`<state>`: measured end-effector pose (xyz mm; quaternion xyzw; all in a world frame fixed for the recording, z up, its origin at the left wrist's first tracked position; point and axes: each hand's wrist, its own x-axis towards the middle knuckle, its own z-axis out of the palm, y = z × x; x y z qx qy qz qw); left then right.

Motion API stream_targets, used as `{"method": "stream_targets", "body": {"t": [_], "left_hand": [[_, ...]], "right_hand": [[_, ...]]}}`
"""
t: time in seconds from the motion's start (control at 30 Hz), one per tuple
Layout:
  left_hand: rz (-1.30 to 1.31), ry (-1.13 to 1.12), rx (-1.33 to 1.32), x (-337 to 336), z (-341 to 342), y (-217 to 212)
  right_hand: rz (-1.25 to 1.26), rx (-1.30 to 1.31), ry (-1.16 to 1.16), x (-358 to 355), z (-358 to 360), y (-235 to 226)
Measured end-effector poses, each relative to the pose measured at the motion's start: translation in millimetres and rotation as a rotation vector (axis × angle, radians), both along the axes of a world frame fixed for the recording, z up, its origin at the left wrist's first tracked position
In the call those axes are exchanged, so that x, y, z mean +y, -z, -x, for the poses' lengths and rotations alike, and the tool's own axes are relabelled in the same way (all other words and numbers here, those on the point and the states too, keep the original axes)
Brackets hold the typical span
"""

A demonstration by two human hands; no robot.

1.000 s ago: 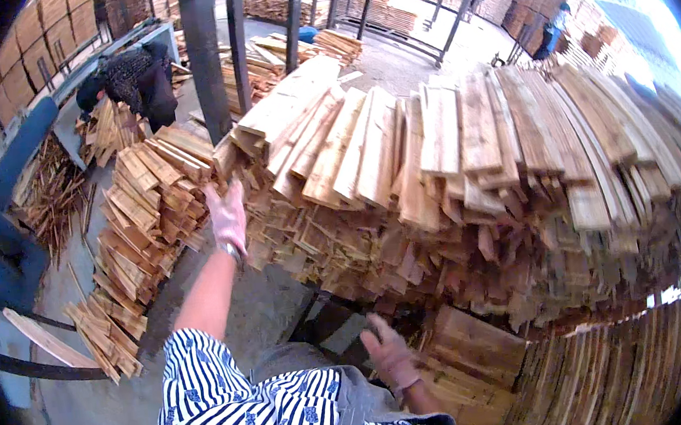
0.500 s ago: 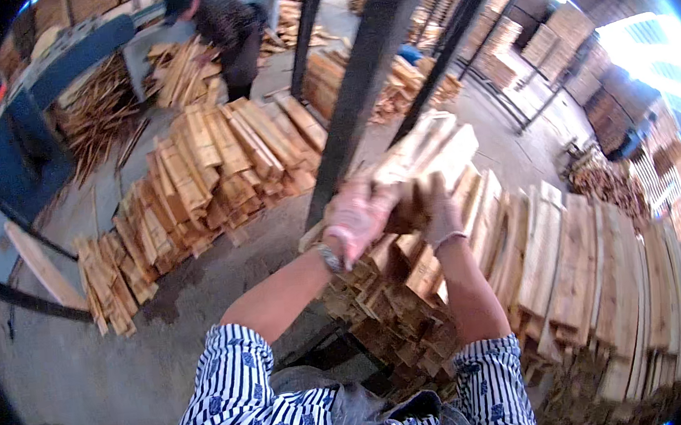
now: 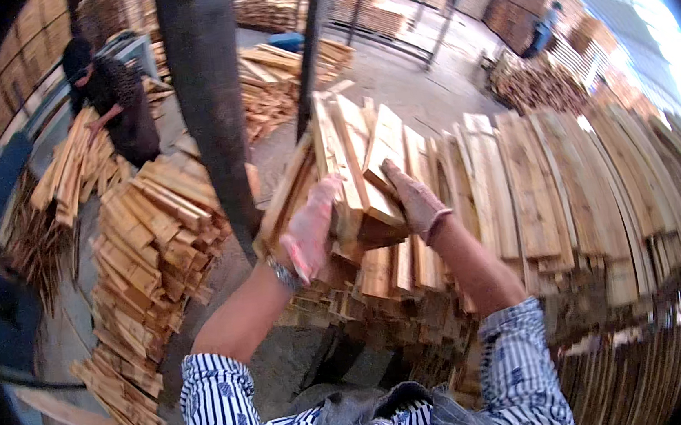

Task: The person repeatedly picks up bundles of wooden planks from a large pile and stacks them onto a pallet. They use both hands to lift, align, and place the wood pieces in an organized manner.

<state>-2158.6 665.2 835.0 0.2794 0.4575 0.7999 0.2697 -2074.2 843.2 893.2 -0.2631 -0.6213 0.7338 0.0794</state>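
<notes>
Between my two gloved hands is a short bundle of wooden boards [image 3: 358, 161], its near ends facing me. My left hand [image 3: 311, 225], with a watch at the wrist, presses along the bundle's left side. My right hand [image 3: 416, 197] grips the right side, its fingers against a board's edge. Under and beside the bundle lies a long stack of boards [image 3: 547, 184], laid side by side and stretching off to the right. The bundle's underside is hidden, so I cannot tell whether it rests on the stack.
A dark metal post [image 3: 207, 102] rises just left of the stack, with a thinner post [image 3: 313, 51] behind it. At the left lies another board pile [image 3: 153, 222], where a co-worker [image 3: 113, 103] in dark clothes handles boards. Scrap wood [image 3: 537, 87] is heaped at the back right.
My view has swung to the right, so the post and left pile sit further left. Both hands stay on the bundle, which now stands more upright in view. The co-worker has boards in hand.
</notes>
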Motion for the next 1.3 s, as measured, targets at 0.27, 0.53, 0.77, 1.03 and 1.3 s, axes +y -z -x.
{"method": "stream_targets", "body": {"t": [0.27,0.53,0.77,1.03,1.3], "left_hand": [[0.033,0.202,-0.728,-25,-112,9],[0.505,0.155,-0.609,9,-127,-8],[0.465,0.144,-0.359,-36,-187,-2],[0.325,0.269,-0.038,-48,-180,41],[0.44,0.125,-0.05,16,-190,-45]], "right_hand": [[0.179,-0.205,-0.161,-7,-203,-27],[0.254,-0.1,-0.196,-3,-211,20],[0.318,0.093,-0.184,-8,-258,48],[-0.279,0.016,-0.073,-34,-299,24],[-0.651,-0.028,0.07,-20,-304,-21]]}}
